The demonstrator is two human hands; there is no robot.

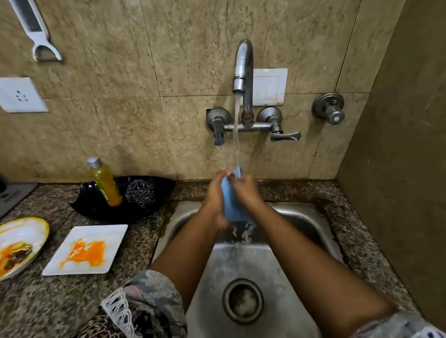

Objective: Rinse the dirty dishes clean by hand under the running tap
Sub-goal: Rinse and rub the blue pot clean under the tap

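Holding a blue cloth (232,207) between both hands, you have it up under the stream of water (236,136) that falls from the tap (243,71), over the back part of the steel sink (292,216). Your left hand (215,195) has its fingers curled round the cloth's left side, and your right hand (246,191) grips it from the right, fingers wrapped onto the fabric near its top edge. The cloth hangs down between your palms, and water runs off its lower edge into the basin (the splash there is blurred). The drain (242,301) sits in the near part of the sink, between your forearms.

The dirty dishes lie on the granite counter (29,311) to your left, well apart from the sink water. The white square plate (85,249) carries orange smears and sits just beside the sink's rim. Farther left, the yellow-rimmed bowl (12,248) holds orange and dark residue. Behind them a black dish (93,205) holds a bottle of yellow liquid (105,182), leaning, and a steel scrubber (140,192).
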